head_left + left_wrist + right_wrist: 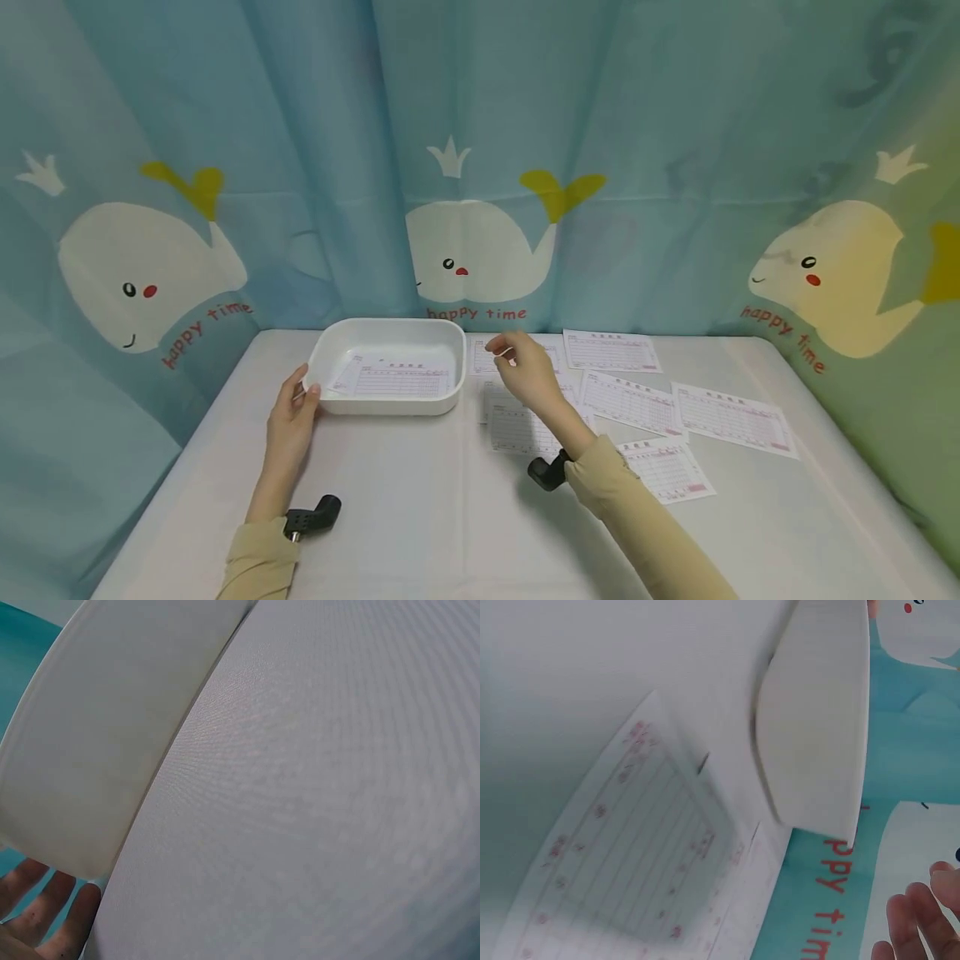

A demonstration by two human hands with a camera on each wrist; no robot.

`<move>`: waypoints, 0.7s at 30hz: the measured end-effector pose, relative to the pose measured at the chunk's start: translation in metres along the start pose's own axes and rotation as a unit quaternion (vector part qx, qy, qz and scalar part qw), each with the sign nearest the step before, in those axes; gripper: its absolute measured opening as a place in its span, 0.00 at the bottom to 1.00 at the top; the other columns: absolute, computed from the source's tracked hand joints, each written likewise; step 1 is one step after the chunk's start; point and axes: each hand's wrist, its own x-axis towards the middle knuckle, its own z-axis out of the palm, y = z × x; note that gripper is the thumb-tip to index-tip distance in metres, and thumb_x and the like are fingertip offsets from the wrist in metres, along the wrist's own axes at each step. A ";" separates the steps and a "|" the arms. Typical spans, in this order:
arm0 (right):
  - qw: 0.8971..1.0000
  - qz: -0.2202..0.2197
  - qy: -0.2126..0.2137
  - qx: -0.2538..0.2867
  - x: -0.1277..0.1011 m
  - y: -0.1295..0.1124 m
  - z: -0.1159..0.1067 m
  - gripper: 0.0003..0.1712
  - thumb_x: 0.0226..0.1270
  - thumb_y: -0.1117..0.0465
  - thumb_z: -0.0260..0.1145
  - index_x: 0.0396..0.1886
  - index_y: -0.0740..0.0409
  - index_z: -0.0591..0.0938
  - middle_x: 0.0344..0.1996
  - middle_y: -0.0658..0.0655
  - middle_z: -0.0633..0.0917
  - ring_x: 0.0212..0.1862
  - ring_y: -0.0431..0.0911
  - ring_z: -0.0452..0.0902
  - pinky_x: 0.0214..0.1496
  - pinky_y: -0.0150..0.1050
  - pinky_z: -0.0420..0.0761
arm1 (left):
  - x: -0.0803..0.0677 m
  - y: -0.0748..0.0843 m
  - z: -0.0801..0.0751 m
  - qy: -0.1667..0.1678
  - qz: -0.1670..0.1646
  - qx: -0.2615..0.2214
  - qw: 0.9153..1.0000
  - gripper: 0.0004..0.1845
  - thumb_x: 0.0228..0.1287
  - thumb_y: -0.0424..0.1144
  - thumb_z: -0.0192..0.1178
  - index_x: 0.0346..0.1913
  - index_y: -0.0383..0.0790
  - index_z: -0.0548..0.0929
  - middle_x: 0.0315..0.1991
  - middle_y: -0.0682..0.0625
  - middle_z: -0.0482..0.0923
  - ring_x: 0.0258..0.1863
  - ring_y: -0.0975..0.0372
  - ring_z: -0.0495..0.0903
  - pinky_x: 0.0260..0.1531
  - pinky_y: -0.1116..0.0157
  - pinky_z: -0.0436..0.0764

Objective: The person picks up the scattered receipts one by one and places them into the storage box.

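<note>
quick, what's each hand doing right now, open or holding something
Left hand: holding the white tray at its left end.
Right hand: open, holding nothing, above the printed paper forms.

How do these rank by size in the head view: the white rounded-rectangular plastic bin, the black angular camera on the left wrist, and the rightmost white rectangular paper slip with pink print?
Largest to smallest, as they look there:
1. White plastic bin
2. Rightmost paper slip
3. Black left-wrist camera

The khaki sleeves point(645, 525) are plain and creased; the wrist-worn cameras point(318, 515) are black with rounded ends.
</note>
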 end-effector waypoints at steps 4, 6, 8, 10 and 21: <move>1.000 -0.001 0.003 -0.011 -0.006 0.007 -0.004 0.10 0.64 0.69 0.60 0.41 0.57 0.84 0.40 0.56 0.84 0.43 0.50 0.80 0.44 0.46 0.80 | 0.000 0.000 -0.001 0.001 -0.004 0.000 1.000 0.30 0.75 0.50 0.44 0.76 0.49 0.53 0.73 0.37 0.58 0.69 0.45 0.65 0.39 0.95 0.64; 1.000 0.001 0.003 -0.014 -0.009 0.012 -0.005 0.10 0.63 0.69 0.60 0.41 0.57 0.84 0.40 0.56 0.84 0.43 0.50 0.80 0.44 0.45 0.79 | 0.000 0.000 -0.001 0.002 -0.005 0.004 1.000 0.30 0.75 0.50 0.44 0.76 0.50 0.53 0.73 0.37 0.59 0.69 0.46 0.65 0.48 0.87 0.71; 1.000 0.004 0.001 -0.014 -0.011 0.016 -0.007 0.10 0.63 0.69 0.60 0.41 0.57 0.84 0.40 0.57 0.84 0.43 0.50 0.80 0.45 0.46 0.79 | 0.000 0.000 -0.001 0.003 -0.007 0.006 1.000 0.30 0.75 0.50 0.44 0.76 0.50 0.53 0.73 0.38 0.59 0.69 0.46 0.65 0.56 0.74 0.74; 1.000 0.006 -0.003 -0.016 -0.014 0.021 -0.009 0.10 0.62 0.69 0.61 0.41 0.58 0.84 0.41 0.57 0.84 0.44 0.50 0.80 0.46 0.46 0.79 | 0.000 0.000 0.000 0.004 -0.007 0.010 1.000 0.30 0.75 0.50 0.44 0.76 0.50 0.53 0.73 0.38 0.59 0.69 0.46 0.66 0.61 0.62 0.71; 0.999 0.024 -0.042 -0.018 -0.030 0.046 -0.018 0.15 0.56 0.67 0.69 0.45 0.58 0.83 0.44 0.57 0.83 0.49 0.52 0.79 0.52 0.50 0.78 | 0.000 -0.001 0.001 0.007 -0.005 0.009 1.000 0.30 0.75 0.51 0.44 0.76 0.50 0.53 0.73 0.39 0.59 0.69 0.47 0.66 0.62 0.63 0.72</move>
